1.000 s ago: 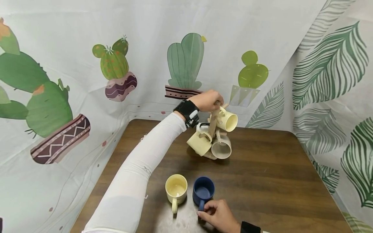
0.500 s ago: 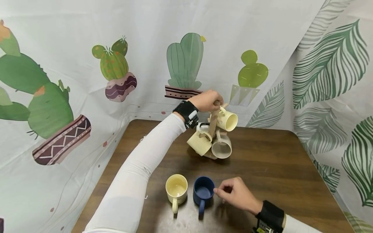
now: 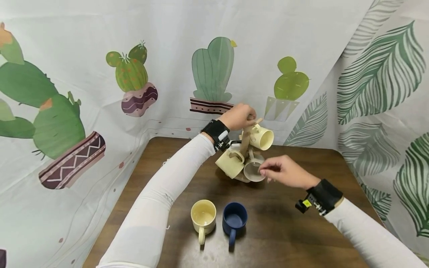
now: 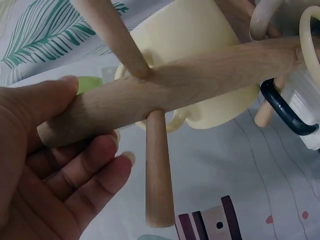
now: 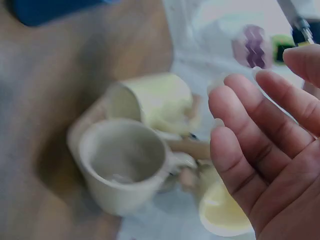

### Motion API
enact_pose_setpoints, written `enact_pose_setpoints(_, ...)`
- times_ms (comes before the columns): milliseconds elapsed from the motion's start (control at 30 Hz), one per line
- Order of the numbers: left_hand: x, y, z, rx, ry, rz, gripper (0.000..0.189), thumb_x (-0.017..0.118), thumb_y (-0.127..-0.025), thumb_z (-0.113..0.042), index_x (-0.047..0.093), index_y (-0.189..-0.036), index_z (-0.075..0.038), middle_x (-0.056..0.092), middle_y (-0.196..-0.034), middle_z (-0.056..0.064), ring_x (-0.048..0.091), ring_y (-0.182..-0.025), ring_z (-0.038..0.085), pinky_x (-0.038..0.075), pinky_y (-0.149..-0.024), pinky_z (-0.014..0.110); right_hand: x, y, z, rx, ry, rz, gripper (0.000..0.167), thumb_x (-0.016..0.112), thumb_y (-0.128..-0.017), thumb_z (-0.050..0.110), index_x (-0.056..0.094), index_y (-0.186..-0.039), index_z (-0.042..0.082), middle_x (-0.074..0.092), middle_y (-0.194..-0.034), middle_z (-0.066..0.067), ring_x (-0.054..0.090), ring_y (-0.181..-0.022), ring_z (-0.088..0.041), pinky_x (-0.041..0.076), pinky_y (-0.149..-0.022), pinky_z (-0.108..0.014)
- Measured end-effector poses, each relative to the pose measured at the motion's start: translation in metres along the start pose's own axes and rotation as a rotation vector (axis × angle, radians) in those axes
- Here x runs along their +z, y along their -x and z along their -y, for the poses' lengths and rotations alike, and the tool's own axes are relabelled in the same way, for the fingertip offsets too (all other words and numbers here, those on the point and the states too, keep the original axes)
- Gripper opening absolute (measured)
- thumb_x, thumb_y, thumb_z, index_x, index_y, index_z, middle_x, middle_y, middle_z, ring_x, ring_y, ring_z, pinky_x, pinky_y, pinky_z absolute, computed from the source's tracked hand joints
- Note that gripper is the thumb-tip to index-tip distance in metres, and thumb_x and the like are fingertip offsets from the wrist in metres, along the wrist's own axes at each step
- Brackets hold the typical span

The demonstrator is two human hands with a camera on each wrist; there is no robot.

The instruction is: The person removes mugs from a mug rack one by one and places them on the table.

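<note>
My left hand (image 3: 239, 116) grips the top of a wooden mug tree (image 4: 190, 77), thumb on one side of the post and fingers on the other. A grey-beige mug (image 5: 125, 160) hangs low on its right side. In front of that mug, my right hand (image 3: 285, 171) is in the air with relaxed fingers and nothing in them; it overlaps the mug's rim in the head view. A pale yellow mug (image 3: 262, 138) hangs at the upper right, another cream mug (image 3: 229, 164) at the lower left. A white mug with a dark handle (image 4: 287, 107) is partly hidden behind.
Nearer on the brown wooden table (image 3: 301, 227) stand a yellow mug (image 3: 203, 216) and a blue mug (image 3: 234, 219), both upright with handles toward me. Behind the table hangs a white cloth (image 3: 167, 37) printed with cacti and leaves.
My right hand has let go of the blue mug's handle and moved up and away to the hanging grey-beige mug. The left hand stays on the post.
</note>
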State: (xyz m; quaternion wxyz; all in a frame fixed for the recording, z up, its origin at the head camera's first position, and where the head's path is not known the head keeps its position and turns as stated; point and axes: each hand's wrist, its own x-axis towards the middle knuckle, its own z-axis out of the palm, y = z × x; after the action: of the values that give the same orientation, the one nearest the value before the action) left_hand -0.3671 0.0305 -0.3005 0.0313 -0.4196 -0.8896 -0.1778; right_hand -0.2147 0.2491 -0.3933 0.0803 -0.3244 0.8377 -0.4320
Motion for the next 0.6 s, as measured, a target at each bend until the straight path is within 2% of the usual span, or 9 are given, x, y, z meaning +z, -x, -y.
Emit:
enact_pose_setpoints(133, 0.006, 0.003, 0.0, -0.096, -0.002, -0.041, 0.021, 0.069, -0.102, -0.026, 0.063, -0.088, -0.011, 0.048, -0.075, -0.002, 0.047, -0.069, 0.012, 0.037, -0.066, 0.024, -0.02, -0.015, 0.003, 0.029, 0.032, -0.031, 0.012, 0.066, -0.102, 0.01, 0.076, -0.107, 0.011, 0.075, -0.09, -0.003, 0.071, -0.073, -0.014, 0.058, -0.063, -0.03)
enact_pose_setpoints(300, 0.011, 0.009, 0.0, -0.247, -0.032, -0.1, 0.03, 0.068, -0.1, -0.041, 0.061, -0.09, -0.013, 0.058, -0.081, -0.001, 0.055, -0.07, 0.013, 0.043, -0.065, 0.026, -0.035, -0.03, 0.001, 0.042, 0.047, -0.019, 0.014, 0.064, -0.103, 0.01, 0.076, -0.109, 0.007, 0.075, -0.088, -0.004, 0.071, -0.074, -0.012, 0.058, -0.064, -0.028)
enact_pose_setpoints(400, 0.011, 0.011, -0.003, -0.283, -0.036, -0.128, 0.033, 0.07, -0.098, -0.046, 0.065, -0.094, -0.013, 0.065, -0.087, 0.0, 0.06, -0.073, 0.014, 0.048, -0.066, 0.029, -0.043, -0.038, -0.001, 0.035, 0.048, -0.033, 0.015, 0.062, -0.103, 0.009, 0.076, -0.109, 0.004, 0.075, -0.088, -0.005, 0.07, -0.073, -0.011, 0.058, -0.063, -0.029)
enact_pose_setpoints(600, 0.02, 0.013, -0.007, -0.32, -0.009, -0.162, 0.035, 0.07, -0.098, -0.046, 0.066, -0.097, -0.011, 0.071, -0.09, 0.003, 0.064, -0.075, 0.014, 0.049, -0.064, 0.029, -0.056, -0.05, -0.006, 0.055, 0.06, -0.062, 0.019, 0.062, -0.104, 0.011, 0.074, -0.11, -0.003, 0.075, -0.085, 0.0, 0.069, -0.071, -0.013, 0.057, -0.061, -0.029)
